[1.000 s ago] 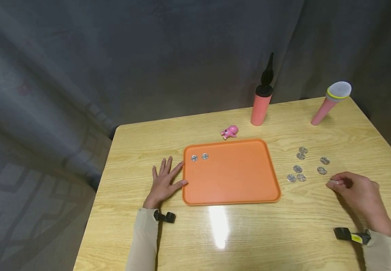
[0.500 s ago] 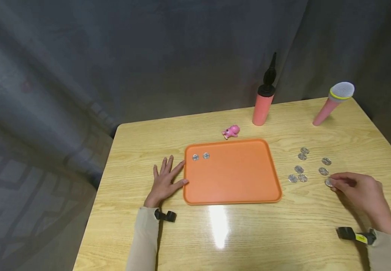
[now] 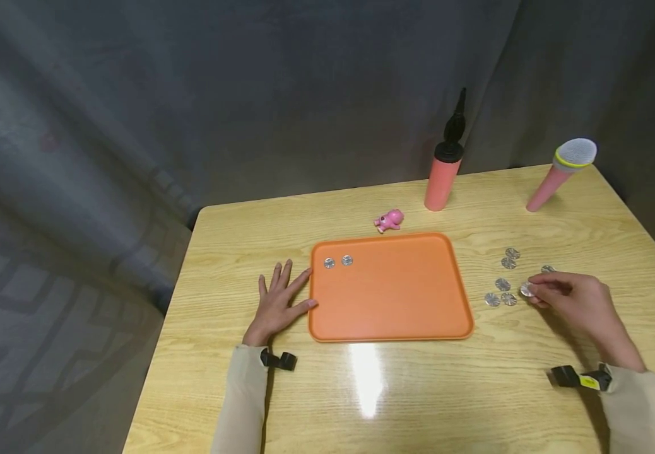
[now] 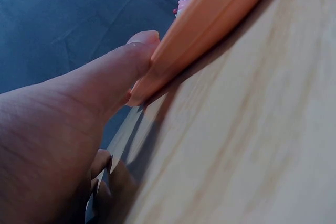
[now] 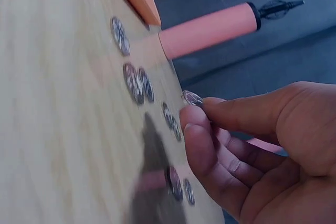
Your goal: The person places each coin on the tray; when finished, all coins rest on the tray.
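Observation:
My right hand (image 3: pixel 574 302) pinches a silver coin (image 5: pixel 192 98) between thumb and index finger, raised off the table in the right wrist view. Below and beside it, several more silver coins (image 3: pixel 502 285) lie flat on the wood, some overlapping; one further right is partly hidden by the hand. With fingers spread, my left hand (image 3: pixel 276 309) rests on the table at the left side of an orange tray (image 3: pixel 390 290). Its thumb (image 4: pixel 123 59) touches the tray wall in the left wrist view. Two coins (image 3: pixel 338 261) lie side by side in the tray's far left corner.
Behind the tray lies a small pink figurine (image 3: pixel 389 221). A pink hand pump (image 3: pixel 442 183) with a black nozzle stands at the table's back edge, and a pink toy microphone (image 3: pixel 554 180) stands at the back right. A dark curtain (image 3: pixel 327 94) hangs behind the wooden table.
My right hand has lifted the coin off the table and carried it left, towards the other coins and the tray. The left hand stays put against the tray.

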{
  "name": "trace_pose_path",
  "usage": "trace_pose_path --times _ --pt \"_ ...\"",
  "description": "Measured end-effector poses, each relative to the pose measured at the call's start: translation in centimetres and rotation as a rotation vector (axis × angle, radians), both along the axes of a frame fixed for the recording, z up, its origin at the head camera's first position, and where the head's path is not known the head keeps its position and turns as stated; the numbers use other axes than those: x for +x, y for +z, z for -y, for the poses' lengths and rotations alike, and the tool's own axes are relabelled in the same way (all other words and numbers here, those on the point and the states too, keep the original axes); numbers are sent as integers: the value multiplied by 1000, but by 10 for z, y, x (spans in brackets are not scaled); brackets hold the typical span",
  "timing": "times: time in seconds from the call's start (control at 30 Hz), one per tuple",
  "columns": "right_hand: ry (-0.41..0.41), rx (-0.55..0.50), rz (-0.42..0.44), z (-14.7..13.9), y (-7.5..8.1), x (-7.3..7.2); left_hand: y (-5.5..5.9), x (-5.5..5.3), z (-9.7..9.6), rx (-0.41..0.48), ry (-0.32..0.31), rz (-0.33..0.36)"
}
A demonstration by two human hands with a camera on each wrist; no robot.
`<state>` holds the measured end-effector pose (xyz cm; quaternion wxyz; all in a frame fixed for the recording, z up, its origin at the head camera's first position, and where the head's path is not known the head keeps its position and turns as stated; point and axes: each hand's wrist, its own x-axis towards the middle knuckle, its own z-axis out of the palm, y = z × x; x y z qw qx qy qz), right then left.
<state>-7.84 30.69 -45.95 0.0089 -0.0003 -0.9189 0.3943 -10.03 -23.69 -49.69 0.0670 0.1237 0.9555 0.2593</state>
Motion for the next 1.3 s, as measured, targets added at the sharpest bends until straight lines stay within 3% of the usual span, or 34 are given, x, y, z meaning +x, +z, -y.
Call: trace_pose_path --times 0.4,0.7,1.3 --pt "75 -151 22 27 6 -22 0 0 0 -3 -5 6" --pt "132 -132 3 49 11 -39 0 0 0 -4 -3 9" --pt "201 -275 71 111 22 -75 -2 0 1 4 -2 5"
